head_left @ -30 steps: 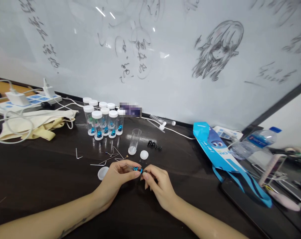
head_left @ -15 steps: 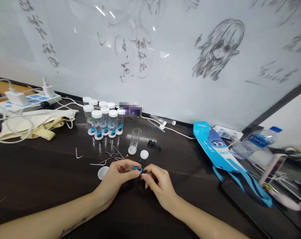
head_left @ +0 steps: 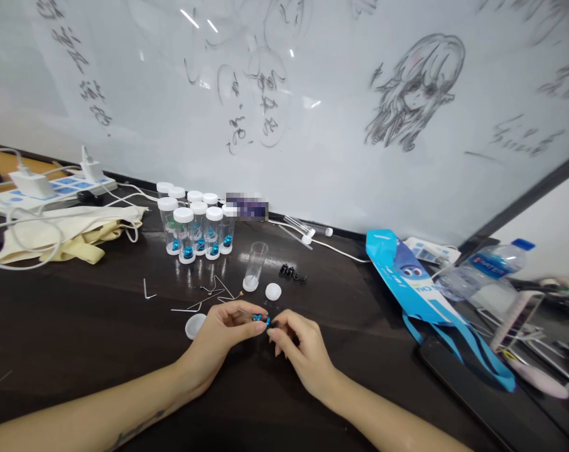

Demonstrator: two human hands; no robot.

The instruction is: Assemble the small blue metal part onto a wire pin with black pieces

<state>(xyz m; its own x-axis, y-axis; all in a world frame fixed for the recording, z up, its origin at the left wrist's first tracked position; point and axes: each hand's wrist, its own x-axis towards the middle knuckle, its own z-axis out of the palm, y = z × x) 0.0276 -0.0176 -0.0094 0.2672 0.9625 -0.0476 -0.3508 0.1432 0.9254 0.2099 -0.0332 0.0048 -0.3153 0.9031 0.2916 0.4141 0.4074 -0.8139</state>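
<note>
My left hand (head_left: 225, 328) pinches a small shiny blue metal part (head_left: 257, 318) between thumb and forefinger. Fingers closed, my right hand (head_left: 304, 344) meets it from the right, at a small black piece (head_left: 272, 324) on the blue part's end; its exact kind is too small to make out. Just beyond the hands lie a white cap (head_left: 273, 292) and an upright clear tube (head_left: 255, 263) without a lid. A row of small black pieces (head_left: 292, 274) is to the right of the tube. Beside my left wrist sits another white cap (head_left: 195, 326).
Several white-capped clear tubes (head_left: 186, 235) holding blue parts stand at back left. Thin bent metal rods (head_left: 221, 290) and an L-shaped hex key (head_left: 147, 290) lie on the dark table. At right are a blue bag (head_left: 402, 276) and a water bottle (head_left: 496, 263); a whiteboard (head_left: 313, 169) rises behind.
</note>
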